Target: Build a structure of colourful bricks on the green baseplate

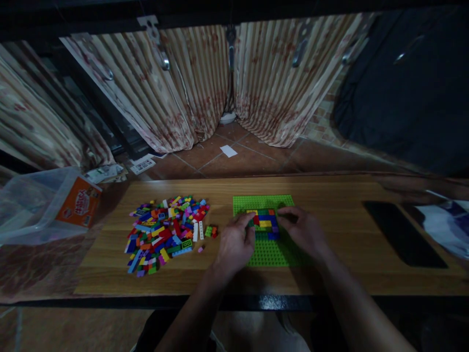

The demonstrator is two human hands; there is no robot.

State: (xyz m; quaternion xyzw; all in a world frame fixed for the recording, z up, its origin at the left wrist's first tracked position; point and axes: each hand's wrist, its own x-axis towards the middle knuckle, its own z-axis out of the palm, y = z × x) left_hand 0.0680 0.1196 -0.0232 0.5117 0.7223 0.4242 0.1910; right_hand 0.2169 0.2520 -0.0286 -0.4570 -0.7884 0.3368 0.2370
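Observation:
A green studded baseplate (264,201) lies flat on the wooden table (330,264). A small block of red, yellow, blue and green bricks (265,219) is built on it. My left hand (234,244) rests at the block's left edge, fingers curled and pressed against the bricks. At the block's right edge sits my right hand (302,230), fingertips bent onto the bricks. Whether either hand pinches a loose piece is hidden. A pile of loose coloured bricks (164,232) lies to the left of the plate.
A clear plastic bag with an orange label (47,205) sits at the table's left end. A dark flat slab (403,233) and a pale bag (445,225) lie at the right. Striped curtains (205,83) and a tiled floor are beyond the table.

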